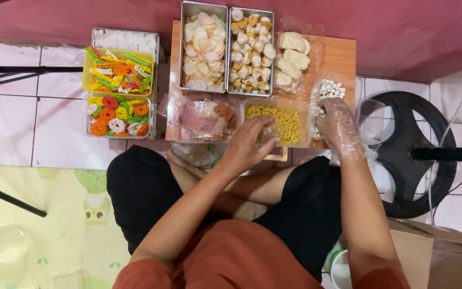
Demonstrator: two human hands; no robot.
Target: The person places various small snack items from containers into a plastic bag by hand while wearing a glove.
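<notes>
left hand (246,144): bare, hovering over the near edge of the macaroni tub (277,124). Grip is curled in, fingertips pinched on what looks like a small clear bag (271,132), hard to make out though

right hand (338,126): in a thin clear glove, reaching into the bag of white balls (328,92) at the right end of the counter (340,56). Fingers bent down among the balls, can't tell if it's actually got any

macaroni: yellow curls in a clear rectangular tub, front row, right between the two hands

next tub left (205,119): clear, holds pinkish slices and something brown in plastic

back row: two metal trays side by side. Left tray (204,47) has pink-and-white round slices, right tray (251,51) has small pale and tan chunks. Beside them a clear bag of big beige pieces (291,58)

off to the left: yellow tub (117,72) of orange, green and yellow stick crackers, and just in front of it a clear tub (117,115) of colourful ring crackers, both on a low white stand

counter: small low wooden one, pushed against a dark red wall (402,32)

floor: white tiles, a pale green kids' mat (54,225) at lower left, black round stand base (413,150) on the right, cardboard box (434,257) at lower right

person: sitting cross-legged, black shorts, rust-coloured top
</notes>
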